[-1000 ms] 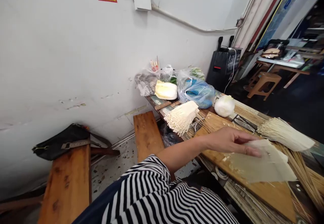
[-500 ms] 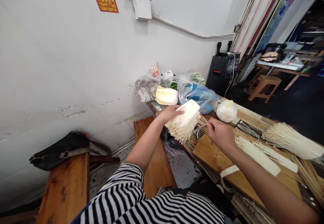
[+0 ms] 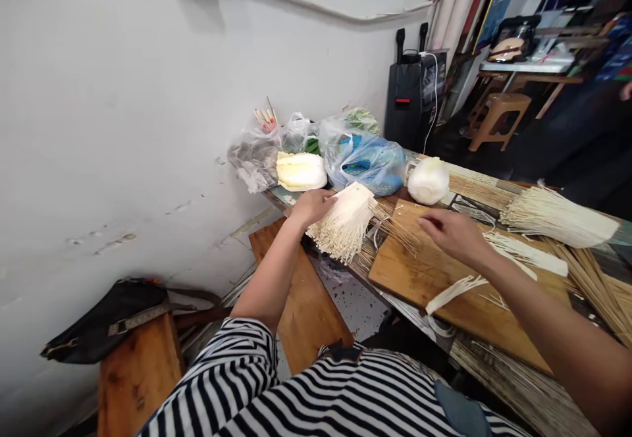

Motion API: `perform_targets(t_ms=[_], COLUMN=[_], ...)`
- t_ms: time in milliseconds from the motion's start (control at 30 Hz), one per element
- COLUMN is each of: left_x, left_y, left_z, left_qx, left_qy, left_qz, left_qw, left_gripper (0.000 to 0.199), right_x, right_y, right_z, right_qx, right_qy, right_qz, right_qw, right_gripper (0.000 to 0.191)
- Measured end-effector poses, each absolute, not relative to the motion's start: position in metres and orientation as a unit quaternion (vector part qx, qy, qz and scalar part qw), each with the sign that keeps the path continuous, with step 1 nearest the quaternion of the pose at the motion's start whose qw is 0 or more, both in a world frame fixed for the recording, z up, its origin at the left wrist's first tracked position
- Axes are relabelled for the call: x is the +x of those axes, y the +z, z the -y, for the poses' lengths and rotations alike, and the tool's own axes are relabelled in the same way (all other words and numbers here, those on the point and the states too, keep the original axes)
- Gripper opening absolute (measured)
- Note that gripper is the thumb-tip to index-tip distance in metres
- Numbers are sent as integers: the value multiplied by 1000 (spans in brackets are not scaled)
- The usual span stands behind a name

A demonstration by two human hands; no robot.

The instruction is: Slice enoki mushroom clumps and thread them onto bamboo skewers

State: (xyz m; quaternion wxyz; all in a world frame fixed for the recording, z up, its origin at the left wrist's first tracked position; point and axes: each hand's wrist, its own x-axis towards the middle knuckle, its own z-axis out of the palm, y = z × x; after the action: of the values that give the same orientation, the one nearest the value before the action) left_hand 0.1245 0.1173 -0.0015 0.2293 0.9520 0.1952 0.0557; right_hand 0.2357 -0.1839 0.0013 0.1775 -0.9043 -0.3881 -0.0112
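Observation:
My left hand [image 3: 312, 206] grips a fanned bunch of enoki mushrooms [image 3: 345, 223] at the table's near left edge, caps hanging towards me. Thin wooden skewers [image 3: 395, 226] stick out from the bunch to the right, over the edge of the wooden board [image 3: 419, 266]. To the right of the skewers, my right hand [image 3: 451, 231] is over the board, its fingers apart and nothing seen in them. Loose enoki strips [image 3: 454, 292] lie on the board below it, and more enoki [image 3: 543, 256] lies at its right.
Behind are a halved cabbage [image 3: 302, 171], plastic bags [image 3: 365, 160] and a round white vegetable [image 3: 428, 180]. A large enoki bunch [image 3: 563, 216] and more skewers [image 3: 592, 285] lie right. A black speaker [image 3: 415, 101] stands behind; a bench [image 3: 306, 299] is below.
The view has tilted down and shifted right. My right hand has let go of the skewers and moved right. The enoki bunch is lower, still in my left hand.

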Motion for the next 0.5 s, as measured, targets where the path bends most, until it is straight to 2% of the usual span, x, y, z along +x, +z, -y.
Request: perform_targets(t_ms=[133, 200, 267, 333, 400, 500], left_x=[115, 109, 100, 90, 78, 68], left_y=[1, 3, 5, 6, 1, -20], left_z=[-109, -98, -76, -41, 4, 67], left_qx=[967, 978, 973, 952, 969, 980], left_qy=[52, 67, 164, 270, 232, 64], left_qz=[-153, -130, -149, -142, -12, 150], left_qw=[198, 147, 63, 36, 80, 110], left_gripper=[41, 41, 40, 42, 44, 42], right_x=[238, 231, 219, 205, 190, 166], right_y=[-9, -19, -30, -43, -56, -72], right_z=[253, 288, 320, 347, 368, 384], right_qx=[-920, -932, -937, -940, -943, -942], right_qy=[-26, -35, -42, -52, -67, -108], right_qz=[311, 264, 229, 194, 155, 123], right_qw=[237, 246, 260, 277, 286, 294], right_gripper=[27, 27, 28, 29, 31, 31])
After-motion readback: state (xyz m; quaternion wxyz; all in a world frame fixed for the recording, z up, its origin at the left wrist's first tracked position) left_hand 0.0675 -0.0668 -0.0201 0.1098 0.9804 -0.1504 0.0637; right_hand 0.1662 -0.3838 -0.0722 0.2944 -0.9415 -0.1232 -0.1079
